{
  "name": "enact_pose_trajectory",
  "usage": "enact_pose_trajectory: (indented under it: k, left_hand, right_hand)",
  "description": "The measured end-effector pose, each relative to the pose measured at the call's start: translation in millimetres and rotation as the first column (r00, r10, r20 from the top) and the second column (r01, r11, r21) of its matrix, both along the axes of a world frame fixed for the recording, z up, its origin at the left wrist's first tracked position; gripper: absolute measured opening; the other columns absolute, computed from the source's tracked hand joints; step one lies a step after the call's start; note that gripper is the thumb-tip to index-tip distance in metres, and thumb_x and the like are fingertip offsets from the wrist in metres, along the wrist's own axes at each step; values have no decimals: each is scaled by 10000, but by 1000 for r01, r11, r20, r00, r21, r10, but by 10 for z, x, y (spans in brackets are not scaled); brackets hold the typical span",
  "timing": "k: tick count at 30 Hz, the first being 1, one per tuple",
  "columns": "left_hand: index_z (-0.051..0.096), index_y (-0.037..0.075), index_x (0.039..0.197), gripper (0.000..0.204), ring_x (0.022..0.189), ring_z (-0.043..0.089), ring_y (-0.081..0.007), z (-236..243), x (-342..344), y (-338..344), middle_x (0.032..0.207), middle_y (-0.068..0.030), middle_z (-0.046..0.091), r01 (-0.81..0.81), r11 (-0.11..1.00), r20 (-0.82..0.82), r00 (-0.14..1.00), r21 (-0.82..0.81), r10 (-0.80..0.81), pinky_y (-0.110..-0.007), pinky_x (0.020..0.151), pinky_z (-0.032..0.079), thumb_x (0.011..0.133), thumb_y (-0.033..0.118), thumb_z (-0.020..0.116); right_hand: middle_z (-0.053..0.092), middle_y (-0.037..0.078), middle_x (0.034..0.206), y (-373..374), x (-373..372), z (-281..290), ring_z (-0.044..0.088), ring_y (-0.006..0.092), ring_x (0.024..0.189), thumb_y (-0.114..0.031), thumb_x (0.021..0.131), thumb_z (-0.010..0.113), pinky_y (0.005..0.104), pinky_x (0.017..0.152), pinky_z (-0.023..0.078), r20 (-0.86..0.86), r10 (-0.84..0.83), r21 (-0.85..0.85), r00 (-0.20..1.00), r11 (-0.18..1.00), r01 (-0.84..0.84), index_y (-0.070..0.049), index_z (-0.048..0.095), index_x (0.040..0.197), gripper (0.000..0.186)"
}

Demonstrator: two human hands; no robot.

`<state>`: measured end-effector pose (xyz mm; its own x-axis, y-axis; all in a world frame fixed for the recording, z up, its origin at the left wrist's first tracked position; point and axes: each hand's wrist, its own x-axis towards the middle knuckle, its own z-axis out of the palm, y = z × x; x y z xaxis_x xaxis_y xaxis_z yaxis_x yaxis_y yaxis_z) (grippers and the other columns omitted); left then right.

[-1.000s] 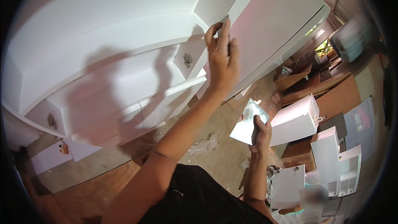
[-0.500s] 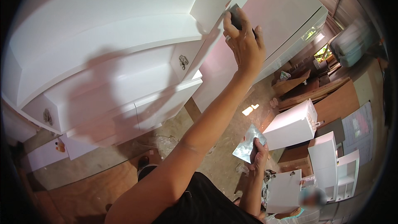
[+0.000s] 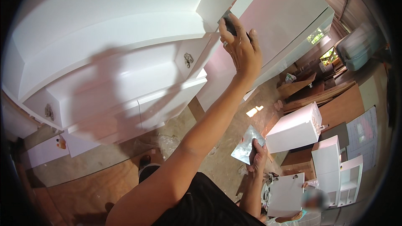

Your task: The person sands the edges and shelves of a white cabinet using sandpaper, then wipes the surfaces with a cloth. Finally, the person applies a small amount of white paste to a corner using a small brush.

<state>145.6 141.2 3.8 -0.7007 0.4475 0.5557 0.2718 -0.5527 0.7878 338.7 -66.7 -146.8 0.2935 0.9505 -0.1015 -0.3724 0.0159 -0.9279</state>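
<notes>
My left hand (image 3: 242, 52) reaches far up, its fingers wrapped round a dark, flat block (image 3: 229, 23). The block lies at the front edge of a white cabinet panel (image 3: 212, 42); whether it presses on the edge I cannot tell. A ring sits on one finger. Low at my right side, my right hand (image 3: 258, 155) grips a shiny, square metal sheet (image 3: 245, 145), thumb on top. A dark patch beside the thumb may be part of it. The sheet is tilted and touches nothing else that I can see.
The open white cabinet (image 3: 125, 35) with shelf and metal hinges (image 3: 188, 60) fills the left. A closed white cabinet (image 3: 280, 12) stands beyond my left hand. Right are a white box unit (image 3: 293, 127), leaning boards (image 3: 320, 96), and a person (image 3: 316, 201) beside a white panel (image 3: 286, 194).
My left hand with the dark block has slid a little down and left along the panel edge. My right hand and the metal sheet have shifted slightly left.
</notes>
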Motion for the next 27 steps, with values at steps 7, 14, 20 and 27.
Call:
enact_pose_trajectory:
  k: [7, 14, 20, 27]
  left_hand:
    - [174, -88, 1486, 658, 1324, 272, -439, -142, 53, -4, 1486, -311, 120, -2, 1000, -26, 1000, -8, 2, -527, 1065, 268, 972, 159, 502]
    - [185, -90, 1483, 651, 1324, 274, -439, -190, 80, -27, 1492, -303, 116, -16, 1000, -33, 999, -2, 16, -511, 1069, 275, 965, 139, 507]
    - [214, -70, 1488, 609, 1267, 376, -398, -183, 130, -109, 1483, -287, 177, -39, 999, -93, 995, 12, 39, -456, 1056, 313, 973, 103, 487]
    - [290, -14, 1500, 577, 1209, 495, -305, -980, -16, -1205, 1494, -211, 366, 834, 547, -531, 497, 72, -687, -402, 999, 402, 1038, 311, 409]
  right_hand:
    - [672, 68, 986, -42, 60, -70, 654, 157, 862, -48, 909, 617, 282, 789, 525, 3, 26, -19, 1000, 999, -26, -4, 598, 1095, 192]
    - [667, 86, 1023, -56, 91, -145, 655, 177, 899, -48, 908, 610, 301, 808, 527, -26, 50, -10, 998, 999, -51, 1, 585, 1109, 208]
    - [664, 90, 1038, -27, -53, 23, 656, 197, 923, -73, 912, 605, 329, 829, 534, -85, 84, 16, 993, 996, -83, -18, 573, 1126, 223]
    - [665, 88, 1081, 276, -11, 9, 655, 198, 951, -191, 939, 604, 328, 843, 555, -685, 245, 155, 686, 969, -191, -32, 558, 1226, 332]
